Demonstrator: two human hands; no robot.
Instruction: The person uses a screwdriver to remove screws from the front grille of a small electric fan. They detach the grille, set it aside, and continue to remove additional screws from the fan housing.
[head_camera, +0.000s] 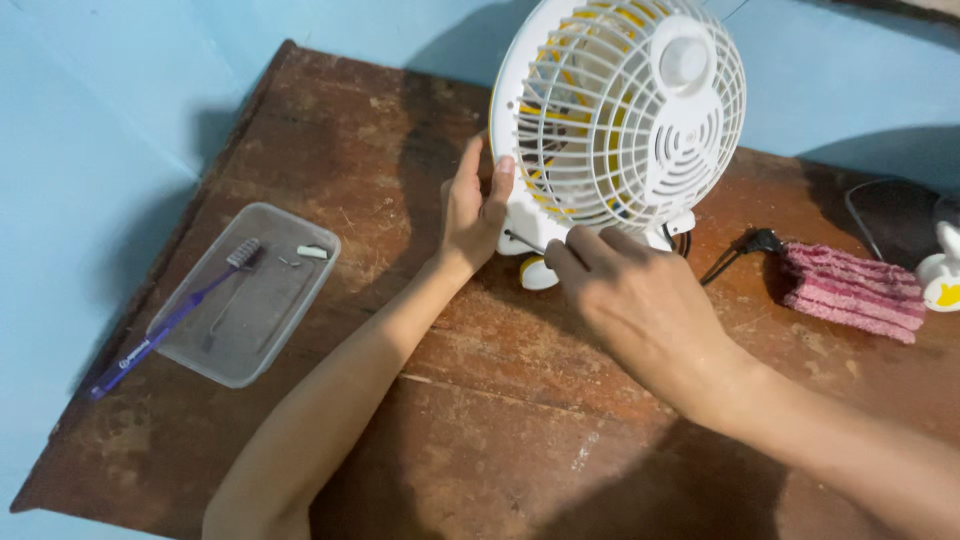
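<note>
Bench (480, 440): worn brown wood, set against a blue wall.

Near the left edge: clear plastic tray (247, 292), shallow, rectangular. A purple toothbrush (175, 317) lies slantwise across it, bristle end inside near the tray's far corner, handle poking out over the near-left rim toward the bench edge. A few small bits lie in the tray: a small white piece at the far-right corner, thin metal pieces beside it. Too small to identify.

Left hand (472, 210): fingers together, pointing up, wrapped on the left rim of the fan (620, 110), thumb on the front side of the grille.

Fan: small, white, round wire grille, yellow blades showing behind. It stands near the bench's back edge, about centre, with a yellow-and-white foot under it.

Right hand (640, 300): just below the fan's lower rim, fingers curled, pinching a thin dark tool (525, 242). The tip points left, toward the fan's base. Can't tell the tool type.

Right of the fan: a black cord and plug (745, 248) on the bench, then a folded pink cloth (855, 290) toward the right edge. At the right edge itself: a white-and-yellow part (940, 275), partly cut off by the frame, with a dark object behind it.
</note>
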